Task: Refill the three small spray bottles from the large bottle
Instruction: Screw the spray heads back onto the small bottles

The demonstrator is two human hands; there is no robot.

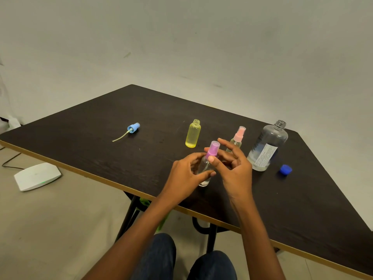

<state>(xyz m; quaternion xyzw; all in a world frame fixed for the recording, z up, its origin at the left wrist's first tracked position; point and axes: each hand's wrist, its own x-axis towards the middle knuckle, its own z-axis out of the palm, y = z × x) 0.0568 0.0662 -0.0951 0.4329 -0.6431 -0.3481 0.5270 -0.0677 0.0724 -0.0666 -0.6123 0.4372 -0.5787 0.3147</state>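
Observation:
A small clear spray bottle with a purple cap [212, 150] stands on the dark table [113, 154] near its front edge. My left hand [186, 176] grips the bottle's body. My right hand [232, 166] pinches the neck just under the purple cap with thumb and finger. Behind them an uncapped yellow bottle [193, 134] stands upright. A pink-capped spray bottle [237, 138] stands to its right. The large clear labelled bottle [267, 146] stands open at the right, with a little liquid at the bottom. Its blue cap [285, 169] lies beside it.
A light-blue spray head with its dip tube [131, 129] lies on the table at the left. A white box with a green light [37, 176] sits on the floor at the left, with a cable. My knees [181, 259] are under the table's front edge.

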